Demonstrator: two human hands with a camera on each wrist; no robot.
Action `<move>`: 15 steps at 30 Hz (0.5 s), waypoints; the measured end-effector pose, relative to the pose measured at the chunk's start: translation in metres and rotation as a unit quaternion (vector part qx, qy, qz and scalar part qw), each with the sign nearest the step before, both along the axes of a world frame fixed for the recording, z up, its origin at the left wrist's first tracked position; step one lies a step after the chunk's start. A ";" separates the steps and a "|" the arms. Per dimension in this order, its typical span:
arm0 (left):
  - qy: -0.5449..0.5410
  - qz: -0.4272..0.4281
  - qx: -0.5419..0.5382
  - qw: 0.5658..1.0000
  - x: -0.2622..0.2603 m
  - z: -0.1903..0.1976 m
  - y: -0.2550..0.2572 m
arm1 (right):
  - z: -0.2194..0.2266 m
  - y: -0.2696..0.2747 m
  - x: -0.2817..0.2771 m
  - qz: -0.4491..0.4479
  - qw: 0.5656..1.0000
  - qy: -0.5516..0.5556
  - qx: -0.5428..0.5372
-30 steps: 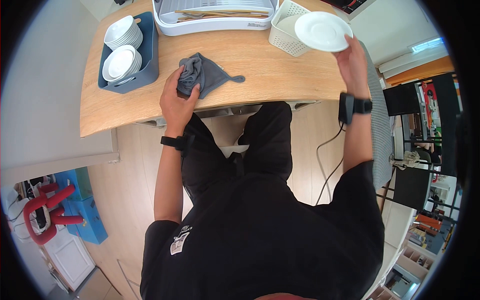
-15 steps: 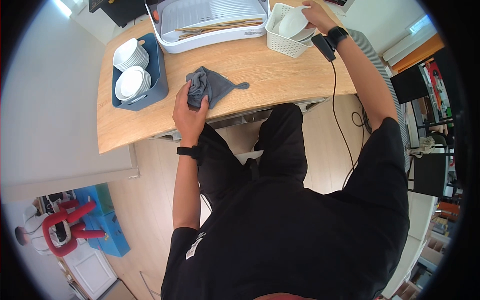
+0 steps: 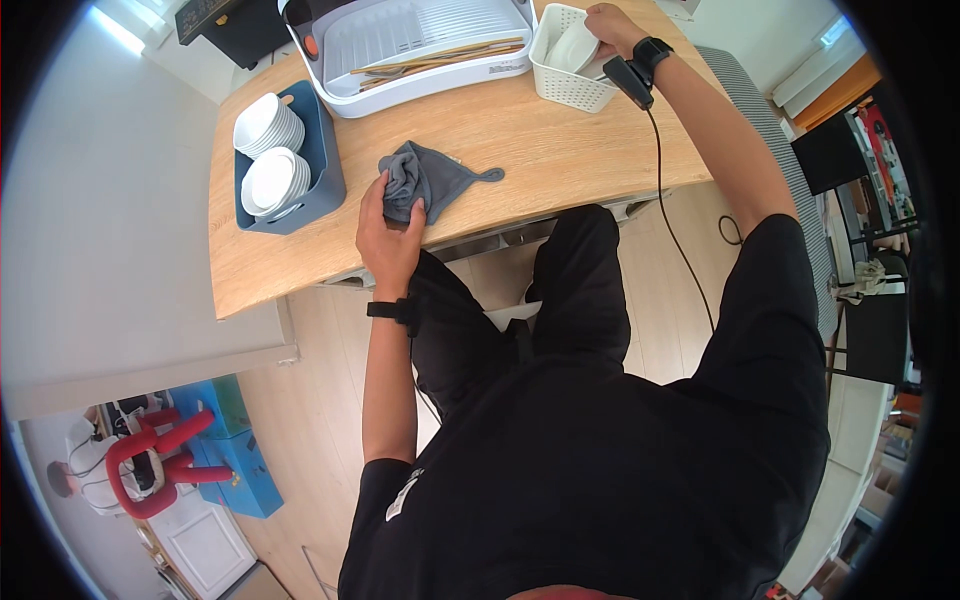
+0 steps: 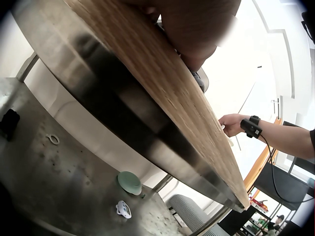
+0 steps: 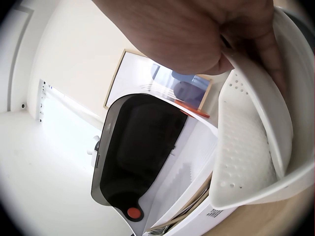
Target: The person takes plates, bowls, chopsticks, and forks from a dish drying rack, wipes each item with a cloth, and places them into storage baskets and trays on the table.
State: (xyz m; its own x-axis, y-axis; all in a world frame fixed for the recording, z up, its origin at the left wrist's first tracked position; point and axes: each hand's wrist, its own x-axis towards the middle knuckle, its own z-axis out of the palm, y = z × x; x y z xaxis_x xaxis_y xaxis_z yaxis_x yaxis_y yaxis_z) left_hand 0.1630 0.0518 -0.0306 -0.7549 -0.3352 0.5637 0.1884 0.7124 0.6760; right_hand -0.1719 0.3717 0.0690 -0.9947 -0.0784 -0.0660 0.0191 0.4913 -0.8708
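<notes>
My left hand (image 3: pixel 390 240) grips the edge of a crumpled grey cloth (image 3: pixel 440 180) lying near the table's front edge, thumb and fingers on either side of it. At the back right, my right hand (image 3: pixel 618 30) pinches the rim of a white plate (image 3: pixel 574 48), tilted inside a perforated white basket (image 3: pixel 572 92). From the right wrist view, fingers of the right hand (image 5: pixel 197 29) hold the plate (image 5: pixel 268 113) at its upper end, within the basket (image 5: pixel 241 142). In the left wrist view the left hand (image 4: pixel 197 24) hides most of the cloth.
A blue-grey bin (image 3: pixel 322 170) with stacks of white bowls (image 3: pixel 268 125) and small dishes (image 3: pixel 275 183) stands on the left of the table (image 3: pixel 520 140). A white dish rack (image 3: pixel 440 92) with chopsticks is at the back middle. A cable (image 3: pixel 660 190) hangs from the right wrist.
The right hand has carried the white plate from above the basket's right side down into it, tilting it. The left hand remains on the cloth. The head view has shifted.
</notes>
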 end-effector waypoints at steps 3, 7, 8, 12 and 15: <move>-0.001 -0.002 0.005 1.000 0.000 0.000 0.001 | -0.004 -0.004 -0.001 -0.016 1.000 0.009 -0.013; 0.007 -0.001 -0.003 1.000 -0.001 0.000 0.001 | -0.003 -0.004 0.000 -0.009 1.000 -0.019 -0.021; 0.009 0.001 -0.005 1.000 -0.001 0.000 0.001 | -0.008 0.000 -0.006 -0.010 1.000 -0.020 -0.021; 0.007 0.002 -0.008 1.000 -0.001 -0.001 0.001 | -0.019 0.010 -0.021 0.004 0.954 0.137 0.266; 0.010 0.000 -0.012 1.000 -0.001 -0.001 0.001 | -0.009 0.009 -0.011 -0.010 0.924 0.180 0.338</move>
State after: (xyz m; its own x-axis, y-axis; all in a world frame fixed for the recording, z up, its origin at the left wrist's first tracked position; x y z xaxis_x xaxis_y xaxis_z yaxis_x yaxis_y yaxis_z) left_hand 0.1617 0.0527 -0.0316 -0.7428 -0.3226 0.5866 0.2015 0.7279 0.6554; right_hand -0.1824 0.3811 0.0600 -0.9625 -0.1213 0.2426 -0.1967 0.9279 -0.3166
